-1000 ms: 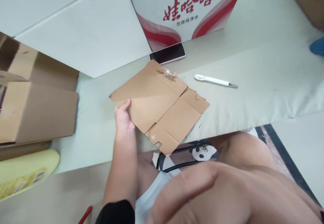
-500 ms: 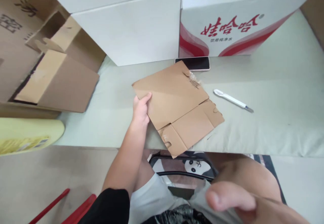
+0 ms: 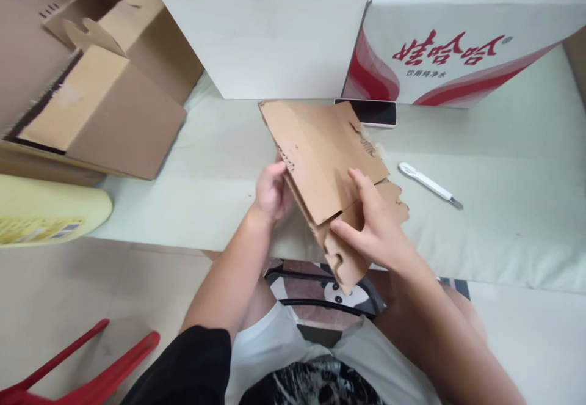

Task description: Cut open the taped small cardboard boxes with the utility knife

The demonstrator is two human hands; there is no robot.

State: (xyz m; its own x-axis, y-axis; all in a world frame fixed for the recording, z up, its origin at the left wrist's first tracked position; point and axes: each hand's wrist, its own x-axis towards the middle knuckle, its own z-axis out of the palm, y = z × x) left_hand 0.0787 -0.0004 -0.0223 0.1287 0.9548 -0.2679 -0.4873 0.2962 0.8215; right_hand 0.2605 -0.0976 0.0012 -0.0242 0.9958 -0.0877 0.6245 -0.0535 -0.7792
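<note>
A flattened brown cardboard box [image 3: 315,148] is tilted above the front part of the covered table, its torn flaps toward my body. My left hand [image 3: 273,191] is closed on its left edge, thumb near a torn corner and the other fingers mostly hidden behind the board. My right hand [image 3: 378,225] lies over the lower right part, thumb and fingers spread against the cardboard near the fold. To the right, a white utility knife [image 3: 430,185] rests on the cloth with its blade out.
Behind the cardboard lies a phone [image 3: 373,113], against a white and red carton [image 3: 448,57]. A plain white box [image 3: 270,38] stands beside it. Brown cartons [image 3: 123,118] and a yellow-green container [image 3: 50,209] are on the left. Red bars [image 3: 110,371] show below, near the floor.
My right hand has come up from near my lap onto the cardboard. The cardboard has tipped, its left edge now showing, while my left hand keeps hold of it. The camera view has shifted slightly.
</note>
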